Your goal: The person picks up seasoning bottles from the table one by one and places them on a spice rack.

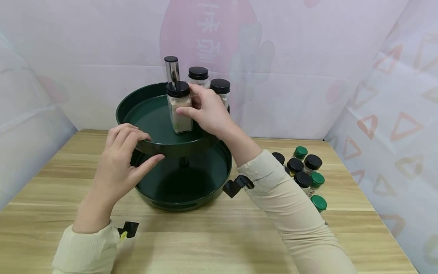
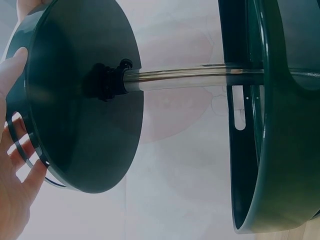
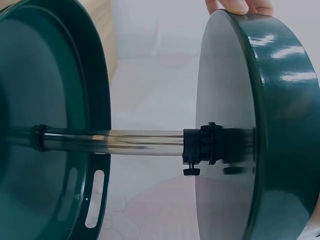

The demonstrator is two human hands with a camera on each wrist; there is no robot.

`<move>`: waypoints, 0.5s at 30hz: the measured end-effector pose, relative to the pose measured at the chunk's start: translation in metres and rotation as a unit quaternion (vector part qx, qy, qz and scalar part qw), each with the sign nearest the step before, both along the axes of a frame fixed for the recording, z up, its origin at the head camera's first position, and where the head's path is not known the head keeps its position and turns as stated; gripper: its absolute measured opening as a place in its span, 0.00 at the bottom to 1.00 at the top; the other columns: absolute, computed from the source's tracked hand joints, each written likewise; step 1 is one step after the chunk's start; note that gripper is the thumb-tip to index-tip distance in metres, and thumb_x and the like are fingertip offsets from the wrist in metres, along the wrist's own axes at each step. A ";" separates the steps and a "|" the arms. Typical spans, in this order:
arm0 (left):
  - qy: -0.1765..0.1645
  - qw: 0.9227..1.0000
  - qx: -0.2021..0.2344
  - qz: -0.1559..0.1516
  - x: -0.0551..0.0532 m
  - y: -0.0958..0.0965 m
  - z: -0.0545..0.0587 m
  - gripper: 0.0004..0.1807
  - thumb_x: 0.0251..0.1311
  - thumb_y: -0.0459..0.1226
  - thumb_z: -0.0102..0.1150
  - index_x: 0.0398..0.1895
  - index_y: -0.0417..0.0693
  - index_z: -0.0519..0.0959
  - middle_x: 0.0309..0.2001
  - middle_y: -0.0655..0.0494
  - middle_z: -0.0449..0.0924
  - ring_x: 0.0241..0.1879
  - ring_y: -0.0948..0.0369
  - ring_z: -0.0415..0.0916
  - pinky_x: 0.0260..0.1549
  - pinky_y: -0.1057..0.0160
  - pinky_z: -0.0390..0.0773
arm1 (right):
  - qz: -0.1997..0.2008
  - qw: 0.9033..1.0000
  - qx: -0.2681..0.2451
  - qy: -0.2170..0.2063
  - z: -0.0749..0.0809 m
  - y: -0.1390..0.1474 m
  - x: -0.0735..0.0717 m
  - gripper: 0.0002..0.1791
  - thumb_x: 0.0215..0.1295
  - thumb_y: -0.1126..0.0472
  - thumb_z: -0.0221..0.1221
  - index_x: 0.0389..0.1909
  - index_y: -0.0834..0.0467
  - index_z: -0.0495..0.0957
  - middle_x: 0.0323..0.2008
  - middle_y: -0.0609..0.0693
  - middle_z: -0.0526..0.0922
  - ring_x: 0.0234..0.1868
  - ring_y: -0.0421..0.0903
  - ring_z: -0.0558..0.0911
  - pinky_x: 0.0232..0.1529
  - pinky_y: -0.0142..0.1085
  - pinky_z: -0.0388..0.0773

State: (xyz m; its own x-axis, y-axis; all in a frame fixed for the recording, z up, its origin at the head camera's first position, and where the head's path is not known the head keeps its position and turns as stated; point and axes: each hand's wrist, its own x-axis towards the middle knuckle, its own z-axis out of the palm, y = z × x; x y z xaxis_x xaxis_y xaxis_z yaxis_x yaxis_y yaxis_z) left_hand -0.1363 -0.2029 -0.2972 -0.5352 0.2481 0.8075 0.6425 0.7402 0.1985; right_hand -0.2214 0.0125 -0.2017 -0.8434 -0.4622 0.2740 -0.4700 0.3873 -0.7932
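Note:
A dark green two-tier round stand has an upper tray (image 1: 147, 110) and a lower tray (image 1: 181, 186) on a metal pole (image 1: 172, 70). My left hand (image 1: 119, 156) grips the upper tray's near left rim, fingers over the edge and thumb outside. In the left wrist view, its fingers (image 2: 35, 177) show at the slot in the tray's side. My right hand (image 1: 212, 110) holds a square glass spice jar (image 1: 179, 110) with a black lid and pale contents, thumb on its front, over the upper tray. The right wrist view hides the jar behind the tray.
Two more black-lidded jars, one at the back (image 1: 198, 73) and one at the right (image 1: 220, 86), stand behind my right hand. Several small jars with black or green lids (image 1: 317, 179) cluster on the wooden table (image 1: 205, 243). A printed cloth (image 1: 102, 76) hangs behind.

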 end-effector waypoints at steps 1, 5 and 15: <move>-0.002 1.000 0.000 0.000 0.000 0.000 0.000 0.37 0.65 0.64 0.51 0.44 0.35 0.76 0.44 0.40 0.77 0.56 0.41 0.65 0.63 0.53 0.63 | 0.003 1.000 -0.004 -0.005 0.000 0.000 0.000 0.35 0.66 0.62 0.63 0.72 0.58 0.64 0.64 0.53 0.77 0.63 0.45 0.80 0.61 0.35 0.77; -0.003 1.000 0.003 -0.002 -0.001 0.001 0.000 0.37 0.64 0.65 0.50 0.44 0.36 0.76 0.44 0.41 0.77 0.56 0.42 0.65 0.63 0.51 0.63 | 0.009 1.000 -0.018 -0.024 0.000 0.002 -0.001 0.34 0.66 0.62 0.63 0.72 0.58 0.64 0.63 0.53 0.78 0.63 0.45 0.79 0.62 0.35 0.77; 0.002 1.000 0.024 -0.006 -0.003 0.003 -0.003 0.37 0.62 0.66 0.50 0.43 0.37 0.77 0.43 0.42 0.78 0.55 0.41 0.66 0.60 0.49 0.63 | 0.030 0.995 -0.079 -0.045 0.003 0.012 0.002 0.36 0.65 0.68 0.63 0.73 0.59 0.63 0.68 0.56 0.73 0.67 0.47 0.76 0.63 0.38 0.75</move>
State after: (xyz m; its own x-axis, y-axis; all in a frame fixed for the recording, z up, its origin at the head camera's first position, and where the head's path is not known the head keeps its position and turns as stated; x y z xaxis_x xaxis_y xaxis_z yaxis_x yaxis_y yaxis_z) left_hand -0.1397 -0.1998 -0.3002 -0.5295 0.2157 0.8204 0.6526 0.7214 0.2315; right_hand -0.2198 0.0248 -0.1986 -0.8403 -0.4693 0.2715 -0.4126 0.2288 -0.8817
